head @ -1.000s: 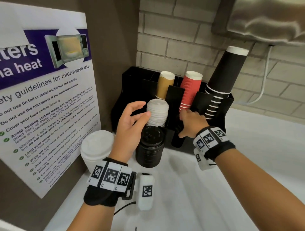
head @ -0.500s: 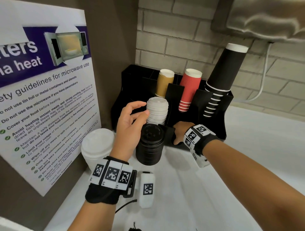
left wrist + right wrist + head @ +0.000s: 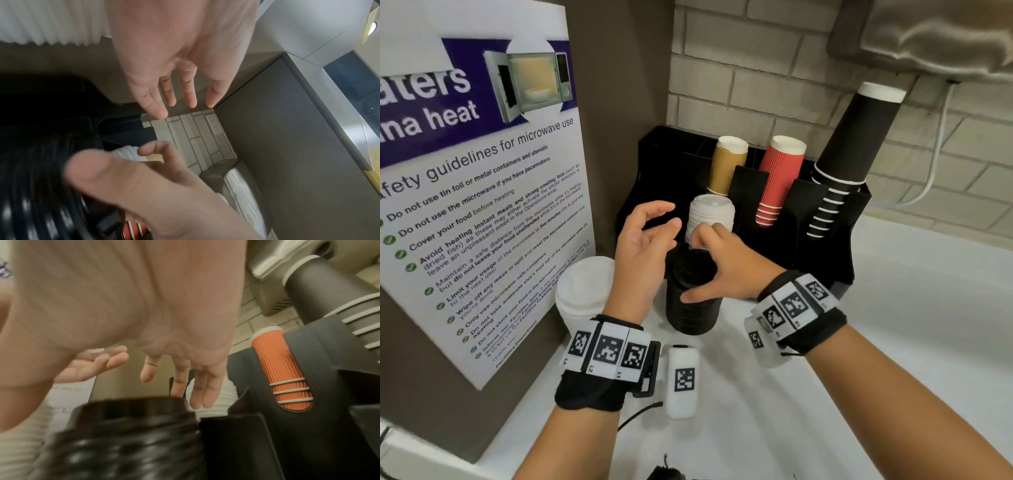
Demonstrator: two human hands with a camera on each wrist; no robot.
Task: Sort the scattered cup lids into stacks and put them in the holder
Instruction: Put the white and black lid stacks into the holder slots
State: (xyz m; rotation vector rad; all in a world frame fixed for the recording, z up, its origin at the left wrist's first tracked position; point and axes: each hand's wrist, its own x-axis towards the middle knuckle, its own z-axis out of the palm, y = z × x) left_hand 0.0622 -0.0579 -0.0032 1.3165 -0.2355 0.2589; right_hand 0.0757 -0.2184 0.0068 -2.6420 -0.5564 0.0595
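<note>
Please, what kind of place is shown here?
Probably a shared staff kitchenette or office pantry: a microwave safety poster on the side wall, a black holder with paper cup stacks on a white counter, and stacks of cup lids.

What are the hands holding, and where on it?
The right hand is closing round the top of the black lid stack, thumb on its side, though a firm grip cannot be told. The left hand holds nothing.
</note>
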